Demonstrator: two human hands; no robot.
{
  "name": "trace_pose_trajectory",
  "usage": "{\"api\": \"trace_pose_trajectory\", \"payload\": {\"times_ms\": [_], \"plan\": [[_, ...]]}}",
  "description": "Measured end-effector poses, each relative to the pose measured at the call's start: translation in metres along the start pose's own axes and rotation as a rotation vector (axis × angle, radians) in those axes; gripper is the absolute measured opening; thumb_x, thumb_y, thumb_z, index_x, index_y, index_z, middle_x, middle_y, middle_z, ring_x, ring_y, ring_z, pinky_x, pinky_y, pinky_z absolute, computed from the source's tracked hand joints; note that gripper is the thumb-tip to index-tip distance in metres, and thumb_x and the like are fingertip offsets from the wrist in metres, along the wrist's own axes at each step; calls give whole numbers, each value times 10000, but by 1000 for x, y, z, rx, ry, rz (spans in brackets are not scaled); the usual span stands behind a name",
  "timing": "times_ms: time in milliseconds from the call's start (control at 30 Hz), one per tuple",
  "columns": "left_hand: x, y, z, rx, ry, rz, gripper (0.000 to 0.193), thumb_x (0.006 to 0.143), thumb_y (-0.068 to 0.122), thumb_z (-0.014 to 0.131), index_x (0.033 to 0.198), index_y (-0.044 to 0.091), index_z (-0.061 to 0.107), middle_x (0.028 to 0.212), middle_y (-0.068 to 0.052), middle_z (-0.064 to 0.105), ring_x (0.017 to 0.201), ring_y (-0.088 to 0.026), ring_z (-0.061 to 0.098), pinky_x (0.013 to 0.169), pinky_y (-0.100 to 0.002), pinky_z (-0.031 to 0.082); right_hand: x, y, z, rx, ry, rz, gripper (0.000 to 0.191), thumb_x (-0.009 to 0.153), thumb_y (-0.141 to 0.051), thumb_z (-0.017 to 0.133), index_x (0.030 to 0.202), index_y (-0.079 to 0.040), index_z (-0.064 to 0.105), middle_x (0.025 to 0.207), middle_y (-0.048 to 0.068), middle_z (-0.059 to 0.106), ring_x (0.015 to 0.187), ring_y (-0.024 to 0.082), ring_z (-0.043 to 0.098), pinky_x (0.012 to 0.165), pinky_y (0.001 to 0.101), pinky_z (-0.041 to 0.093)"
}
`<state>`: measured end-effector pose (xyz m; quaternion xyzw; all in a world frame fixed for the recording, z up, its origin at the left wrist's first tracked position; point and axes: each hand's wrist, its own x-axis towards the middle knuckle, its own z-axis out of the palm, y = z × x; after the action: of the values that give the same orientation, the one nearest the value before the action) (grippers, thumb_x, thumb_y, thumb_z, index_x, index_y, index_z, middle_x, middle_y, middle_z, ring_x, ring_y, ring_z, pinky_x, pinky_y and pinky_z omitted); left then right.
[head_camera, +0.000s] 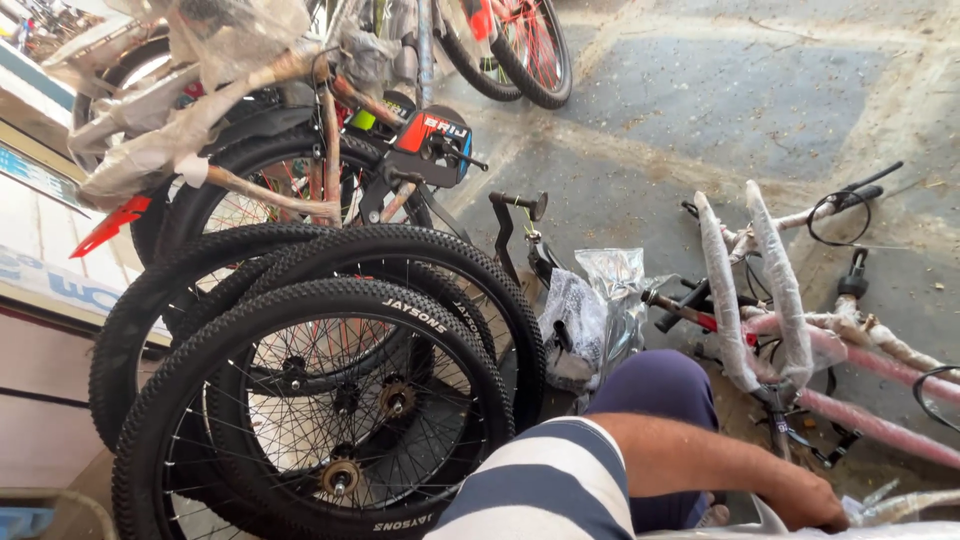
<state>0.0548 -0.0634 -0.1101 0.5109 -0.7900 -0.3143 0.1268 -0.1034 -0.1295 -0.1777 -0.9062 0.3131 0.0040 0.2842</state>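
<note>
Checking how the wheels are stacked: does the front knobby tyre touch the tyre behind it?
Touching: the head view shows the front knobby tyre leaning directly against the tyre behind it, without any gap.

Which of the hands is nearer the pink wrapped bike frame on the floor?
Apparently the right hand: it rests low, just short of the pink wrapped bike frame. No other hand is in view, so its distance cannot be judged.

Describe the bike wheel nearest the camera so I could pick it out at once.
Start at the stack of black wheels leaning upright on the left. The front wheel overlaps the others, just left of the striped sleeve. Unlike those behind it, its whole knobbly tyre, thin spokes and brassy hub show unobstructed.
</note>
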Motion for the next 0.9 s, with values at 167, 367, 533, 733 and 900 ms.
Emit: {"api": "trace_pose_trajectory", "payload": {"times_ms": [167,367,533,733,900], "plan": [[-4,-7,2,12,17,-3,329,746,346,799,965,105,746,954,-171,761,921,-361,722,802,-472,569,-2,-13,-15,3,10,-14,337,895,-327,653,1083,-54,711,1086,240,698,1056,446,649,953,551,508],[-8,-30,34,38,60,-7,342,724,364,823,939,106,760,934,-175,757,879,-359,722,764,-475,574,-86,52,-9,3,57,-59,361,887,-356,663,1069,-49,712,1072,253,699,1053,461,649,955,569,507],[-2,-51,71,51,-54,27,393,740,364,810,999,76,743,975,-201,744,879,-382,711,748,-500,573,-94,23,-12,195,141,-153,251,821,-188,700,952,24,666,925,258,647,936,475,610,843,554,486],[-12,-62,86,-43,25,70,260,813,232,744,998,50,748,1007,-197,742,969,-385,702,854,-459,556,-94,-42,-48,313,122,-92,254,793,-81,601,1006,-39,732,915,229,717,848,437,686,759,501,560],[-14,-62,85,-10,-40,45,266,799,203,739,1013,44,746,1014,-194,739,976,-377,701,862,-450,554,-84,-48,-48,203,15,28,184,807,-130,617,898,-37,747,815,212,718,747,409,712,668,489,575]]}}
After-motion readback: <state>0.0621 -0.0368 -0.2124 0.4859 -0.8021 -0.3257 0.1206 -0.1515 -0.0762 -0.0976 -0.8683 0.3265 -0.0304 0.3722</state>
